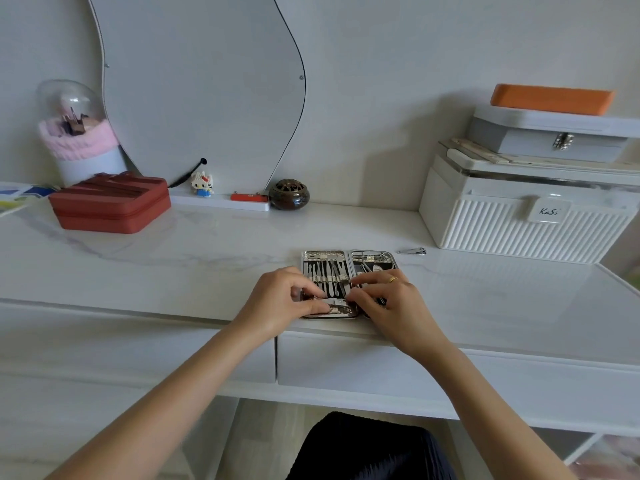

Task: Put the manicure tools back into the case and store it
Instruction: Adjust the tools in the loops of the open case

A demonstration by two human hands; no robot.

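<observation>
At the near edge of the white marble worktop (pixel 173 251), the left hand (pixel 277 301) bends its fingers down, pinching a small metal tool (pixel 334 302) in the open silver two-panel manicure case (pixel 346 263). The right hand (pixel 391 299) pinches the same tool from 3 o'clock. One silver nail clipper (pixel 412 251) lies loose at the case's 2 o'clock.

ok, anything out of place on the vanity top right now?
One thing: a small silver nail clipper lies loose on the white marble tabletop, right of the open silver manicure case and outside it. The left hand and right hand work at the case's near edge. Nothing looks spilled or damaged.
</observation>
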